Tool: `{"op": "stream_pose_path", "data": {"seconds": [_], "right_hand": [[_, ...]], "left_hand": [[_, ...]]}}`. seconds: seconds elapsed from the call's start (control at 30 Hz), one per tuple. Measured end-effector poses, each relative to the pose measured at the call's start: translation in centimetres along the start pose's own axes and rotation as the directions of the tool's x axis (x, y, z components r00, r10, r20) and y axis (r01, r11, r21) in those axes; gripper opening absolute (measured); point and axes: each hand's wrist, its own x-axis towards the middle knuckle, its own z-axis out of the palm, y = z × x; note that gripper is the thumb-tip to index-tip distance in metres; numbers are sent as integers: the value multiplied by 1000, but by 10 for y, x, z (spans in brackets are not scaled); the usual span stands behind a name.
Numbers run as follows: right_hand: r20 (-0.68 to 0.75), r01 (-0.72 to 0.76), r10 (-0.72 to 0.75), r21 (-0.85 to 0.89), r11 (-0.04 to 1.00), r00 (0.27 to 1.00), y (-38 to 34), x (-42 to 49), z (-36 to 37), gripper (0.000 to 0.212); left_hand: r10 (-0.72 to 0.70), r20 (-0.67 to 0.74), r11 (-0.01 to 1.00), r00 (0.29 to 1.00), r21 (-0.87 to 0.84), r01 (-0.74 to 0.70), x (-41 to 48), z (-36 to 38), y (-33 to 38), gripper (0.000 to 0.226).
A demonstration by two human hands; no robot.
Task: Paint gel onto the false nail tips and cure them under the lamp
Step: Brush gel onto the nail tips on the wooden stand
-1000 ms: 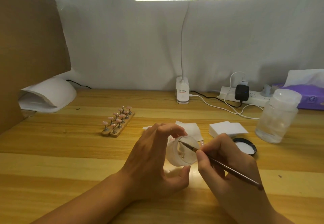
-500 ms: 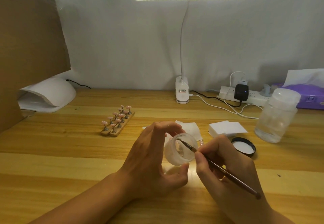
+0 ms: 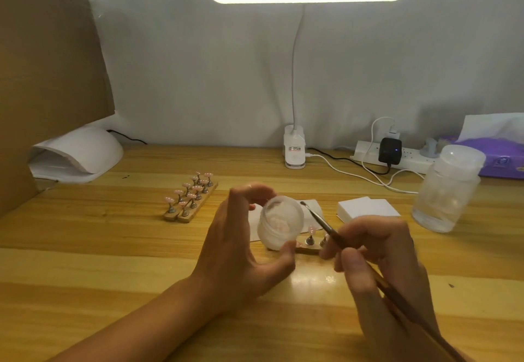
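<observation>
My left hand (image 3: 238, 254) grips a small frosted gel jar (image 3: 279, 222) above the table, its open mouth tilted toward me. In my right hand (image 3: 380, 265) I pinch a thin brown brush (image 3: 323, 224); its tip sits just outside the jar's right rim. Behind the jar, a wooden holder (image 3: 309, 247) with pink nail tips on metal stands is partly hidden by my fingers. Two more wooden holders (image 3: 190, 201) carry several pink nail tips to the left. The white curing lamp (image 3: 76, 154) stands at the far left.
A desk lamp (image 3: 295, 146) shines from the back. White pads (image 3: 367, 208) lie right of centre, beside a clear lidded bottle (image 3: 448, 188). A power strip (image 3: 397, 154) with cables and a purple tissue box (image 3: 502, 160) sit at the back right. A cardboard panel (image 3: 48, 78) stands left.
The brush tip has come out of the jar and now sits just right of its rim. My right hand has drawn back, uncovering a wooden holder behind the jar.
</observation>
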Motion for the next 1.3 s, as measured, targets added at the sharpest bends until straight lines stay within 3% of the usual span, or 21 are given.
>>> {"op": "stream_pose_path", "data": {"seconds": [0.07,0.17,0.3,0.47,0.53,0.6,0.67,0.73,0.77,0.87,0.97,1.07,1.2,1.3], "right_hand": [[14,-32,31,73,997,999,0,1,-1,24],[23,-123,122,48,991,992,1,5,-3,23],[22,-344,344,124,931,939,10,10,-7,9],[70,-579,587,297,759,806,24,12,-10,6],[82,-631,644,329,703,760,28,13,-10,3],[88,-655,676,365,661,731,30,14,-11,4],[98,-659,683,393,641,723,31,14,-11,5],[112,-656,677,404,637,727,31,14,-12,5],[119,-654,672,403,640,731,31,14,-12,6],[141,-649,651,375,662,746,30,15,-12,16],[148,-645,643,373,667,751,29,16,-13,21],[145,-632,633,390,670,760,28,16,-13,12],[136,-646,649,372,667,749,31,14,-12,8],[110,-650,664,376,661,739,31,13,-11,4]], "left_hand": [[-121,-91,992,988,-30,119,3,0,-4,66],[-331,-181,943,926,-94,319,7,-1,-15,63],[-506,-125,861,853,-121,493,7,0,-31,61],[-581,-9,807,814,-135,575,7,1,-40,53],[-566,-13,821,824,-91,563,7,2,-39,53],[-466,-80,883,881,26,469,7,1,-31,53],[-224,-140,962,965,126,241,8,-1,-18,49],[28,-47,984,999,179,-19,5,0,-9,48],[87,41,980,995,174,-93,2,2,-5,49],[32,226,977,974,199,-79,-3,4,1,59],[-40,219,969,975,248,-16,-5,3,-3,66],[-105,223,964,969,262,44,-5,4,-8,69],[-212,288,958,934,249,141,-5,5,-12,57],[-195,304,964,933,233,125,-4,5,-13,45]]}}
